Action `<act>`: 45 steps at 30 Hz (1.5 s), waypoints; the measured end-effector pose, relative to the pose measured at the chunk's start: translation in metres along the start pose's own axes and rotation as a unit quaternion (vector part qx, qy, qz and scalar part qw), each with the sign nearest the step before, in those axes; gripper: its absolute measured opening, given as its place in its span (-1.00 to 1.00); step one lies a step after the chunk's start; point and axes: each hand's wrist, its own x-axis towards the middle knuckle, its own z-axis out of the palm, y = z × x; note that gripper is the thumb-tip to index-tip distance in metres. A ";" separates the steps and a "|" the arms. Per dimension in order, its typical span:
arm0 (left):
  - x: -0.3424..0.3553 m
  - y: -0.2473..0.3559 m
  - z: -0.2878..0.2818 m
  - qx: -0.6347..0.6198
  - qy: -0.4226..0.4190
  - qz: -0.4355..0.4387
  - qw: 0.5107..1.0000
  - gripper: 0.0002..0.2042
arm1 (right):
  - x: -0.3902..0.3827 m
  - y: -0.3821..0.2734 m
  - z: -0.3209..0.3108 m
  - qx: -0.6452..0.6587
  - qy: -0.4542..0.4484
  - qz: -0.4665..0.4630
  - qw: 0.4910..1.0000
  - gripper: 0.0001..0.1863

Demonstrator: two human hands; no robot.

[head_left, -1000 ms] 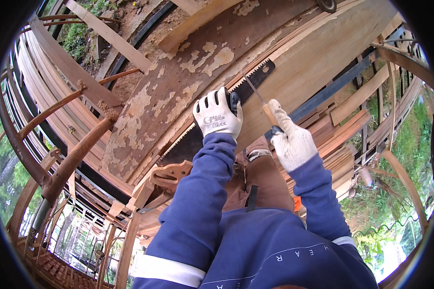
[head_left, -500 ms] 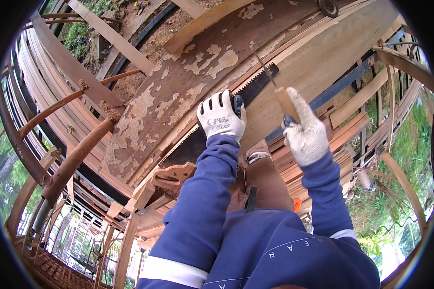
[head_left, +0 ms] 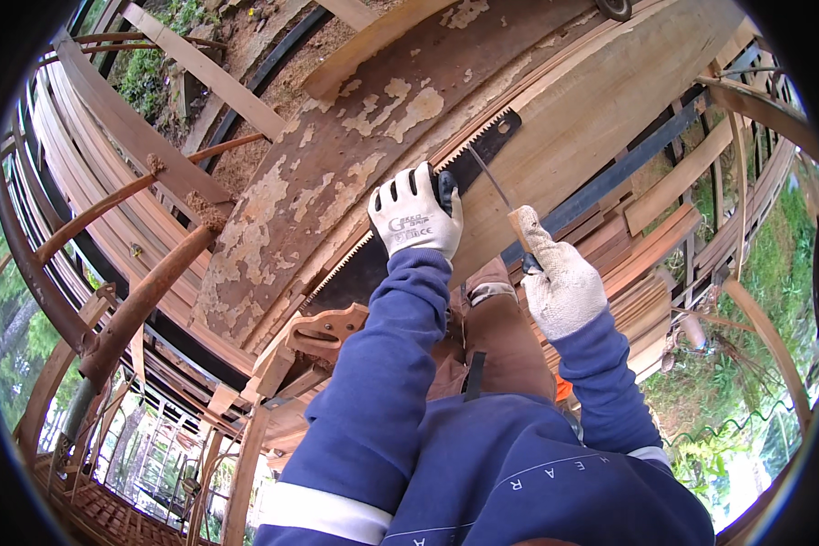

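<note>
Gloved in white, the left hand [head_left: 416,214] gripped a handsaw [head_left: 359,273] by its black blade, fingers over the toothed edge, while the right hand [head_left: 562,287] clasped a slim file [head_left: 494,180] by its wooden handle, its tip near the teeth. The saw lay along a pale plank [head_left: 601,109], its wooden grip [head_left: 326,330] beside the left forearm [head_left: 373,355], with a peeling brown board [head_left: 337,173] on the far side

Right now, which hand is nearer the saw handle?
Left: left hand is on the saw blade, ahead and right of the saw handle; right hand, holding a thin tool, is farther right.
</note>
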 end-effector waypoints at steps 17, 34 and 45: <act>-0.002 -0.003 0.003 -0.017 0.002 0.008 1.000 -0.49 | 0.051 -0.012 0.010 -0.012 -0.061 0.049 0.997 -0.35; -0.001 0.000 0.004 -0.005 0.008 0.006 1.000 -0.52 | -0.003 0.021 0.019 0.144 0.077 0.019 0.986 -0.30; -0.001 0.001 0.003 0.004 0.016 0.008 1.000 -0.53 | -0.009 0.010 0.023 0.075 0.038 -0.046 0.995 -0.28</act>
